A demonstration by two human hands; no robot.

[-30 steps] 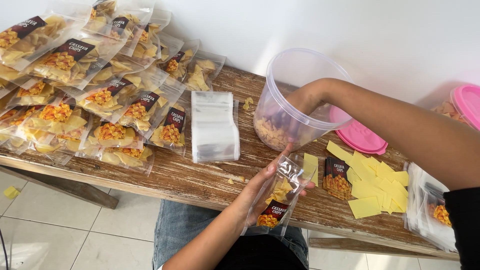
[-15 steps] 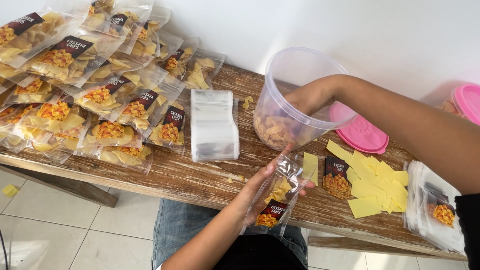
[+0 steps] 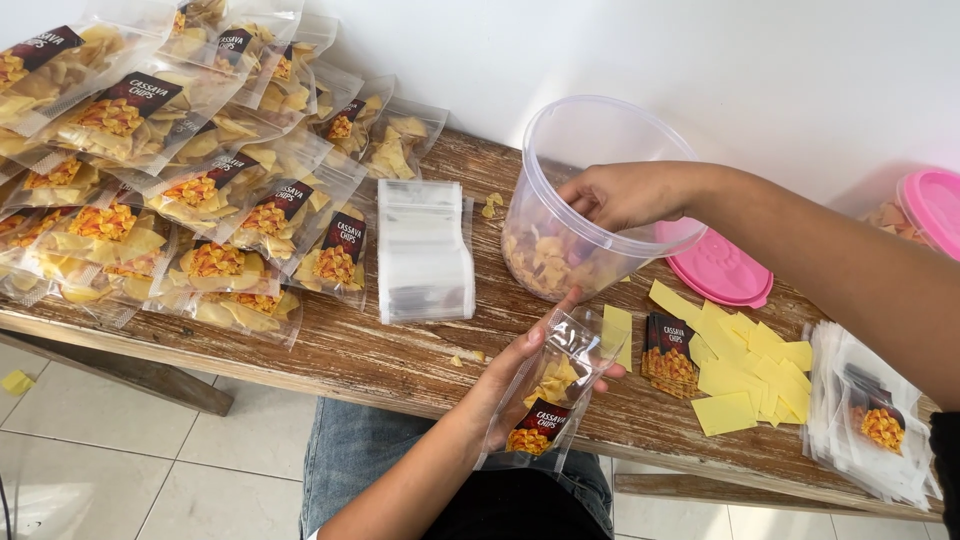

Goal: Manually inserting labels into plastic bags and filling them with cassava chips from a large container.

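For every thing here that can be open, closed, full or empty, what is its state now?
Clear round plastic tub: lid off, tilted, chips only at the bottom.
Pink round lid: off, lying flat on the wooden table.
Small clear labelled pouch: open at top, partly filled.
Stack of clear pouches: empty, flat.
Pile of labelled pouches: filled with chips.
Left hand: holds the small pouch.
Right hand: at the tub's mouth.

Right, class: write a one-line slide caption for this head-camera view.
Left hand holds an open chip pouch while right hand lifts from clear tub.
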